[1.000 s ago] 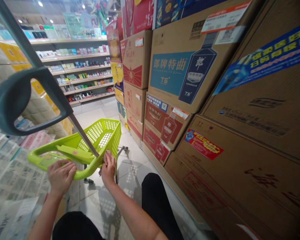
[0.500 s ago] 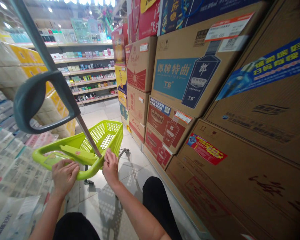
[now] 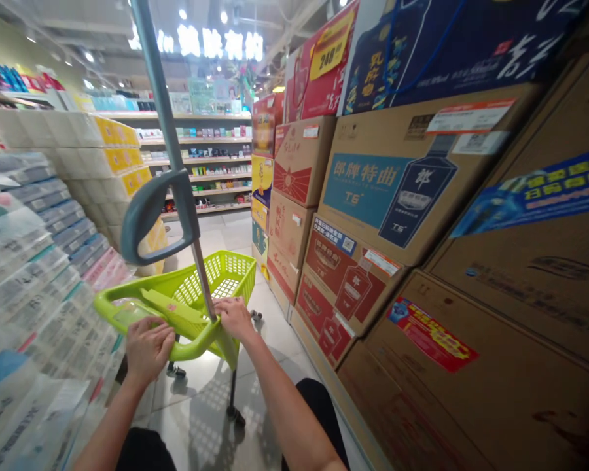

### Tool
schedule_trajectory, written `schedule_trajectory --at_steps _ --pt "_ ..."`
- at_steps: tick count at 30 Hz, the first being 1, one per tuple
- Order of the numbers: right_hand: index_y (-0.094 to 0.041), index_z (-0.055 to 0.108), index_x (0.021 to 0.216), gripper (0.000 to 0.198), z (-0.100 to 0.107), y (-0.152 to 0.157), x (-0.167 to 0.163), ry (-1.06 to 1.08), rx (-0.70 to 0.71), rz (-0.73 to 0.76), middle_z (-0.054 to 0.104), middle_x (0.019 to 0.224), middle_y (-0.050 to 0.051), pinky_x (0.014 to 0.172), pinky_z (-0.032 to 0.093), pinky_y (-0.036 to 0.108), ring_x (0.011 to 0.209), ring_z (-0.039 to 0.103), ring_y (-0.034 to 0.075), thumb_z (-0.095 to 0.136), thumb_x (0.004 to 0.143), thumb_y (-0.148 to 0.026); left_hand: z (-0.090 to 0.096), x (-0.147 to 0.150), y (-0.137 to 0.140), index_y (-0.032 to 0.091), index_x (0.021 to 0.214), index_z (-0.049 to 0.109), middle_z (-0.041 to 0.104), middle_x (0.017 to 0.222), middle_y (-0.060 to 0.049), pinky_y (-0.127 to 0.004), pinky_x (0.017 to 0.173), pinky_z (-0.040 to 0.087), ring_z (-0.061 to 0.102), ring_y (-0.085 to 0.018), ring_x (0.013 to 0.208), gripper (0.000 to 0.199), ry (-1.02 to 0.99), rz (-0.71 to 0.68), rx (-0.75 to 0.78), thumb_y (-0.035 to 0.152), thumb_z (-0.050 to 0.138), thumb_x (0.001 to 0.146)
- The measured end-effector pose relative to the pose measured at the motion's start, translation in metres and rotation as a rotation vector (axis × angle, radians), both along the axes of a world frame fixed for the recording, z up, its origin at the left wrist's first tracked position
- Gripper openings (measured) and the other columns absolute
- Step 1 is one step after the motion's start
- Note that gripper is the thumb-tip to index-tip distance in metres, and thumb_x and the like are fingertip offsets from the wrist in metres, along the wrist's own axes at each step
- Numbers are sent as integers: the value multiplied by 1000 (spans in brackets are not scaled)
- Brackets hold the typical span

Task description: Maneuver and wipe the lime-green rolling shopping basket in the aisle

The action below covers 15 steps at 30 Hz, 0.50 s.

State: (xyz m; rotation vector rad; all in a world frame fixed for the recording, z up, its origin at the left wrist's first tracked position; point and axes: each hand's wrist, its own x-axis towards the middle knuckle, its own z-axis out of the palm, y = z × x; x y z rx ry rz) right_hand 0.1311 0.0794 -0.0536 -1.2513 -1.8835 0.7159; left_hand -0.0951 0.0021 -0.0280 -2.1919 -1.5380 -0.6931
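Observation:
A lime-green shopping cart (image 3: pixel 174 286) with a perforated basket stands in front of me on dark casters. My left hand (image 3: pixel 148 347) is closed over the near edge of its handle rim. At the rim's right corner, beside the foot of a metal pole, my right hand (image 3: pixel 233 316) is curled round the cart; its fingertips are partly hidden. The grey pole (image 3: pixel 163 98) rises from that corner and leans left, with a grey plastic loop handle (image 3: pixel 130 229) partway up. Through the holes, the basket's floor shows pale.
Stacked liquor cartons (image 3: pixel 368 183) line the right side, close to my knee. Wrapped paper packs (image 3: pixel 44 301) are piled on the left, with yellow-and-white packs (image 3: pixel 122 157) beyond. Goods-filled shelves (image 3: pixel 216 158) stand across the far end of the tiled aisle (image 3: pixel 220 229).
The view has swung left and up, so the cart and both hands appear farther right. The pole looks more upright. My right hand has shifted from the cart's near corner to beside the pole's foot.

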Motion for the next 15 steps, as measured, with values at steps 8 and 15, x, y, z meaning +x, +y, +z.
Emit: schedule_trajectory --at_steps 8,15 --pt "-19 51 137 66 -25 -100 -36 126 169 -339 48 145 7 108 30 39 131 42 20 39 76 1 1 17 -13 23 64 65 72 77 -1 -41 90 32 58 -24 96 37 -24 63 -37 29 39 89" --pt "-26 61 125 56 -7 -124 -26 115 302 -227 59 128 4 102 39 36 116 49 19 40 81 1 4 44 -23 22 63 62 71 75 -2 -43 92 31 57 -24 99 35 -57 133 -43 26 40 90"
